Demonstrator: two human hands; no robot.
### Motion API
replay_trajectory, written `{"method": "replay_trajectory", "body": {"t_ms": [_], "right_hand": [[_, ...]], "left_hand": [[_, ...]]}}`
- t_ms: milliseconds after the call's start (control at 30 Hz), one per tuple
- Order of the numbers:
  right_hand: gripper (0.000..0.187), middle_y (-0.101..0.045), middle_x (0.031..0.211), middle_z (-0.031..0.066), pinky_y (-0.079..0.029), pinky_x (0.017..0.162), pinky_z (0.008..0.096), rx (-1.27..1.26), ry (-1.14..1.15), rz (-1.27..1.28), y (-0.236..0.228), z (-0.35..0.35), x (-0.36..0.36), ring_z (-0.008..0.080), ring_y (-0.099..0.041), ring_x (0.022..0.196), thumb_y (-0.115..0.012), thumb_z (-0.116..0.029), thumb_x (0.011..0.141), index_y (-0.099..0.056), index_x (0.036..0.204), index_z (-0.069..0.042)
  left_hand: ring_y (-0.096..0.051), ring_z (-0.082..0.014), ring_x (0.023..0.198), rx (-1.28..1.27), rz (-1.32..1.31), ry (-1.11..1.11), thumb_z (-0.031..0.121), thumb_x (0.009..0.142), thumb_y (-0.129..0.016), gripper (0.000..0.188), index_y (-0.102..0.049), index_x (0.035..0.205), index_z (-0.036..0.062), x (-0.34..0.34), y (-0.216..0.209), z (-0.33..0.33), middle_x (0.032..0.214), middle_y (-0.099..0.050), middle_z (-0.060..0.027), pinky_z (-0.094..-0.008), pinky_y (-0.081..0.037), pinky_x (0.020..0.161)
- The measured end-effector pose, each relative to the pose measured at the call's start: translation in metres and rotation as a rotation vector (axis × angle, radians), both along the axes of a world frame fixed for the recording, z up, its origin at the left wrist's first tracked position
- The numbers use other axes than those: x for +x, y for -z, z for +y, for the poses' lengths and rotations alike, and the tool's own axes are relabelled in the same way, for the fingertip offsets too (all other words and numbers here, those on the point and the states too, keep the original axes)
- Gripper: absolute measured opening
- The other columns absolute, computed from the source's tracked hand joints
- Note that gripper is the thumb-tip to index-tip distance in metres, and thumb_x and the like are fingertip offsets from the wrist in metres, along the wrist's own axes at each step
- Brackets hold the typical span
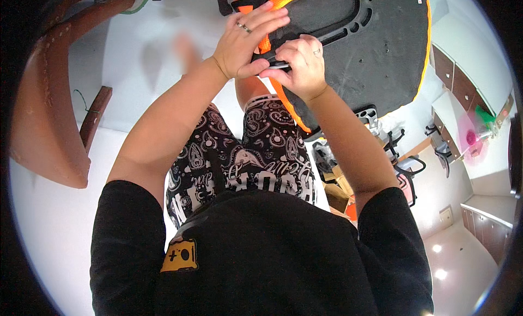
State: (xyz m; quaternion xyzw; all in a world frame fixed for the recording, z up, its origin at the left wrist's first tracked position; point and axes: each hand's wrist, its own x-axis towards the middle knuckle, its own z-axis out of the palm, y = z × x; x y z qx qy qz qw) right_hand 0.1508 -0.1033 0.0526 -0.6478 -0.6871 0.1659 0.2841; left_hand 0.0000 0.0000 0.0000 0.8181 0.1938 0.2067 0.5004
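Note:
A dark grey panel (pixel 376 54) with a bright orange piped edge, like the back or underside of a seat cushion, stands tilted beyond my knees. My right hand (pixel 305 65) is closed over its near left part, gripping a slim black object with a silvery shine (pixel 279 65) whose kind I cannot make out. Just left of it, my left hand (pixel 245 40) lies with fingers stretched along the panel's orange edge, its thumb pointing toward the slim object. Black plastic strips with oval slots (pixel 340 32) run across the panel. A black strap (pixel 223 1) hangs near its top left.
A brown curved furniture piece (pixel 41 103) fills the left side, with a short brown bar (pixel 95 119) beside it. On the right are cardboard boxes (pixel 340 182), black chair parts (pixel 411 166) and brown-fronted cabinets (pixel 463 87). Pale floor (pixel 131 49) spreads below.

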Motion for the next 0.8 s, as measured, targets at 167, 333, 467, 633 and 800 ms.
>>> {"method": "replay_trajectory", "body": {"t_ms": [167, 333, 467, 633, 800], "right_hand": [[0.013, -0.060, 0.074, 0.0014, -0.043, 0.073, 0.0365, 0.056, 0.379, 0.061, 0.010, 0.029, -0.017, 0.0249, -0.057, 0.073, -0.066, -0.007, 0.078, -0.060, 0.090, -0.010], [0.021, -0.061, 0.083, 0.0032, -0.043, 0.076, 0.0363, 0.087, 0.403, 0.088, 0.006, 0.029, -0.021, 0.0256, -0.057, 0.076, -0.060, -0.001, 0.078, -0.065, 0.095, -0.012], [0.022, -0.061, 0.090, 0.0030, -0.044, 0.080, 0.0369, 0.048, 0.254, 0.122, -0.002, 0.023, -0.005, 0.0239, -0.058, 0.082, -0.065, -0.005, 0.075, -0.067, 0.094, -0.016], [0.022, -0.062, 0.101, -0.0061, -0.040, 0.086, 0.0377, -0.060, -0.144, -0.121, -0.027, 0.019, 0.040, 0.0162, -0.057, 0.095, -0.070, -0.028, 0.074, -0.068, 0.095, -0.022], [0.033, -0.059, 0.109, -0.0111, -0.039, 0.084, 0.0347, -0.003, -0.269, -0.272, -0.031, 0.025, 0.061, 0.0131, -0.054, 0.100, -0.070, -0.043, 0.067, -0.068, 0.094, -0.025]], "left_hand": [[-0.037, -0.0398, 0.129, -0.291, -0.143, -0.229, 0.037, 0.077, -0.040, 0.071, -0.037, 0.137, -0.0011, 0.008, 0.019, 0.001, 0.141, -0.037, -0.0252, -0.0410, -0.030, 0.107], [-0.039, -0.0427, 0.127, -0.309, -0.090, -0.225, 0.036, 0.070, -0.053, 0.077, -0.037, 0.138, 0.0031, 0.003, 0.012, -0.001, 0.145, -0.032, -0.0223, -0.0431, -0.030, 0.107], [-0.031, -0.0376, 0.135, 0.036, 0.035, -0.072, 0.044, 0.059, -0.069, 0.090, -0.039, 0.140, 0.0166, -0.002, -0.013, -0.006, 0.151, -0.026, -0.0110, -0.0503, -0.026, 0.105], [-0.018, -0.0336, 0.141, 0.319, 0.222, 0.229, 0.055, 0.053, -0.075, 0.099, -0.041, 0.139, 0.0201, -0.011, -0.015, 0.021, 0.152, -0.026, -0.0023, -0.0506, -0.020, 0.105], [-0.023, -0.0287, 0.139, 0.411, 0.092, 0.322, 0.059, 0.051, -0.075, 0.109, -0.031, 0.143, 0.0189, -0.002, -0.008, 0.046, 0.151, -0.027, -0.0047, -0.0503, -0.024, 0.101]]}}
